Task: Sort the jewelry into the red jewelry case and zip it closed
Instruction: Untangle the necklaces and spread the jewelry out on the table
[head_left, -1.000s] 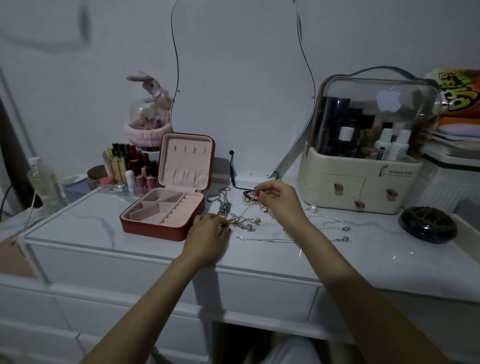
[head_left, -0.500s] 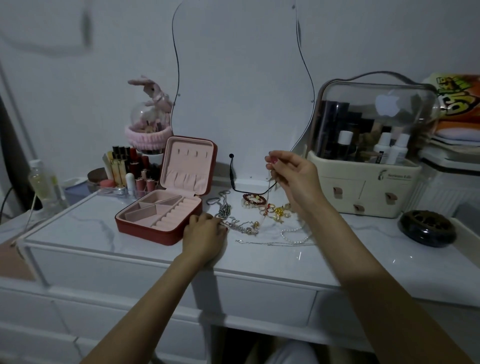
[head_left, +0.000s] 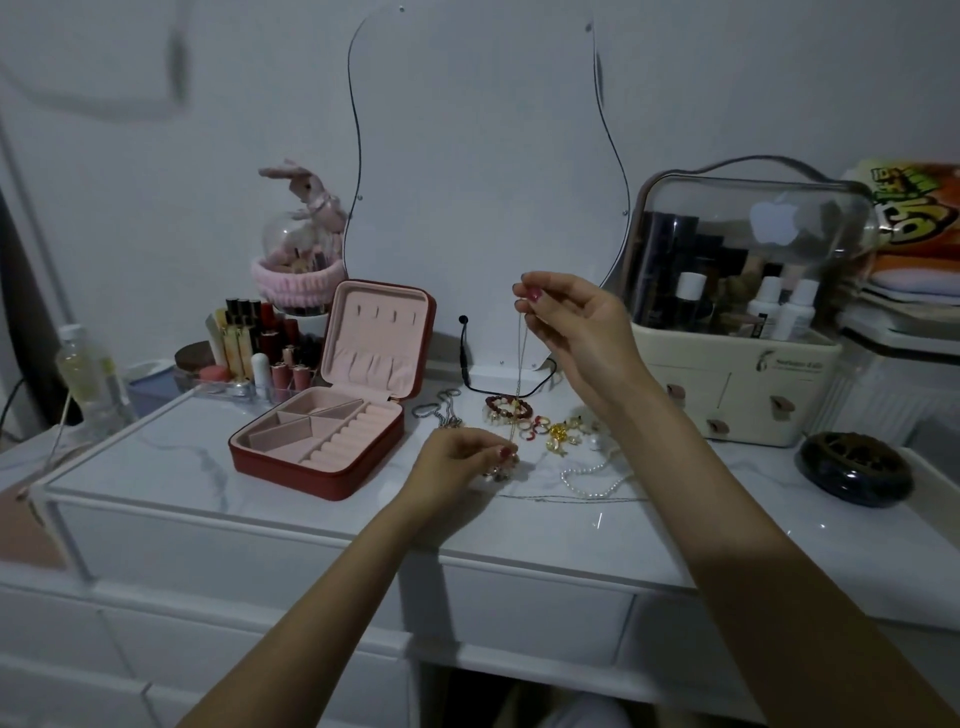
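Two bare hands worked over the white marble-look vanity top (head_left: 156, 467). The right hand (head_left: 576, 332), raised, pinched the top of a thin gold chain necklace (head_left: 519, 364) between thumb and forefinger, the chain hanging straight down. The left hand (head_left: 457, 462), low by the tabletop, pinched the chain's lower end with curled fingers. Left of it, apart, the red square jewelry case (head_left: 322, 441) stood open, its pink compartments showing no jewelry.
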